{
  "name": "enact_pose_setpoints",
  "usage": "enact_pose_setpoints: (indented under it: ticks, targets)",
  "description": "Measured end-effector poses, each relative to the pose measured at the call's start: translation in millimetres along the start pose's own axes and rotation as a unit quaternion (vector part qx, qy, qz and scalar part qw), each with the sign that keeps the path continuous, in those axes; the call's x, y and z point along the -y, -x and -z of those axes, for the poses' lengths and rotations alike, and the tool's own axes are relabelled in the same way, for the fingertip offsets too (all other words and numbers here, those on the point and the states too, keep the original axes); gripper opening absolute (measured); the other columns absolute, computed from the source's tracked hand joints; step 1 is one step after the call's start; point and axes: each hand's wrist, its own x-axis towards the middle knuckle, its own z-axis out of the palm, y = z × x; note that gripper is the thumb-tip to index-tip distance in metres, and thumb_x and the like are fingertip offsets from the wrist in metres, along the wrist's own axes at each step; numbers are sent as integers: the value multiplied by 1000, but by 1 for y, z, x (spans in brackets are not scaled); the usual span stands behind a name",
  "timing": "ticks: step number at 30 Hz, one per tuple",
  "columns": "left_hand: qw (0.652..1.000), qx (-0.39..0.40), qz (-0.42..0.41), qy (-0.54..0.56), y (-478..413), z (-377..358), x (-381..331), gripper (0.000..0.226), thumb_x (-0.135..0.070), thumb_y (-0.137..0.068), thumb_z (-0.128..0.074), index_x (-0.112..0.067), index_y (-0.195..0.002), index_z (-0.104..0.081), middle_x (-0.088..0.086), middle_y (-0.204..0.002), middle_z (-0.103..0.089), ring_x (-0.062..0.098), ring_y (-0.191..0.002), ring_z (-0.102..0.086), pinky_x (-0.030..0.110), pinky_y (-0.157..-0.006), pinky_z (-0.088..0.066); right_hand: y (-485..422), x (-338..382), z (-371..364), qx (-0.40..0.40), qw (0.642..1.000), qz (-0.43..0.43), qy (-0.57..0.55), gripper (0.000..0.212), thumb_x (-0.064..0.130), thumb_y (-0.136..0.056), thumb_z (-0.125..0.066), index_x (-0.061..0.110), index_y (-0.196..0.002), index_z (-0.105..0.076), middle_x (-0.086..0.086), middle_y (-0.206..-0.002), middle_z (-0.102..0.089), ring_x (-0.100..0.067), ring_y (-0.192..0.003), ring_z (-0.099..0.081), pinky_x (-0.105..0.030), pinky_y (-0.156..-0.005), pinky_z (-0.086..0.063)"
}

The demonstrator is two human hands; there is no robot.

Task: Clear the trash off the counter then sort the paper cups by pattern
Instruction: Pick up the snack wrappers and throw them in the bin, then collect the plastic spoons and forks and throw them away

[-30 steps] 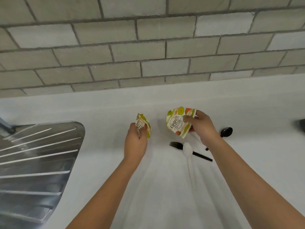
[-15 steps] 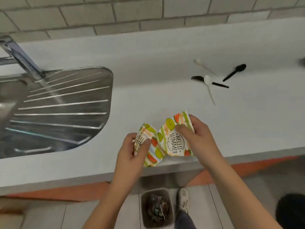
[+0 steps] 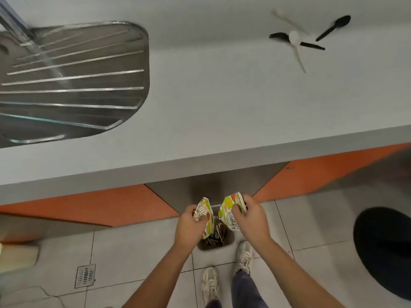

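Observation:
My left hand [image 3: 189,227] grips a crushed fruit-pattern paper cup [image 3: 203,215]. In my right hand [image 3: 253,221] is a second crushed cup [image 3: 231,211] with "HELLO SUMMER" printed on it. Both cups hang side by side, below the counter edge, directly over a small trash bin [image 3: 216,240] on the floor. The bin holds dark rubbish, and my hands and the cups hide part of it. The grey counter [image 3: 211,112] lies above, in the upper half of the view.
A black fork [image 3: 309,44], a white spoon [image 3: 295,41], a black spoon [image 3: 335,25] and another white utensil [image 3: 287,18] lie at the counter's far right. A steel sink drainboard [image 3: 73,81] fills the left. My shoes [image 3: 244,256] stand by the bin. A floor drain [image 3: 85,275] is at left.
Both hands carried the crushed cups from over the counter, past its front edge, down to above the bin. My view tilted down toward the floor.

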Motion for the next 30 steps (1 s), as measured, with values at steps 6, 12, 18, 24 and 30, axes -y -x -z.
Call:
enact_pose_setpoints:
  ticks: [6, 12, 18, 24, 30]
  targets:
    - [993, 67, 73, -57, -58, -46, 55, 62, -47, -69, -66, -22, -125, -52, 10, -119, -61, 25, -104, -62, 38, -91, -52, -23, -54, -64, 77, 983, -85, 145, 43, 29, -93, -54, 18, -134, -47, -8, -125, -58, -28, -108, -61, -31, -84, -48]
    - [992, 19, 9, -121, -58, -49, 48, 60, -30, -89, -61, -15, -141, -38, 11, -141, -40, 23, -121, -50, 28, -101, -41, -26, -63, -72, 123, 968, -117, 186, 72, 41, -92, -56, 17, -149, -20, -10, -144, -33, -29, -119, -54, -35, -93, -48]
    - [978, -16, -197, -65, -15, -16, -9, 20, -14, -91, -58, -20, -109, -65, -4, -110, -61, 1, -91, -58, -3, -72, -38, -16, -17, -26, -19, 998, 5, 59, 32, 27, -91, -58, 26, -123, -57, 1, -124, -57, -10, -90, -61, -18, -72, -45]
    - [923, -31, -380, 59, 32, 12, -109, 18, -14, -88, -61, -29, -96, -68, -12, -78, -65, 5, -72, -60, 11, -66, -47, -5, 65, 64, -163, 959, 122, -195, 14, 19, -90, -63, 32, -89, -68, 9, -71, -67, -19, -65, -62, -37, -58, -54]
    - [910, -7, -401, 105, 31, 18, -232, 16, -13, -90, -61, -28, -94, -65, -5, -69, -61, 14, -67, -61, 15, -61, -45, -42, 127, 153, -236, 919, 169, -266, 10, 16, -93, -58, 15, -92, -68, -7, -65, -62, -10, -56, -56, -16, -54, -47]
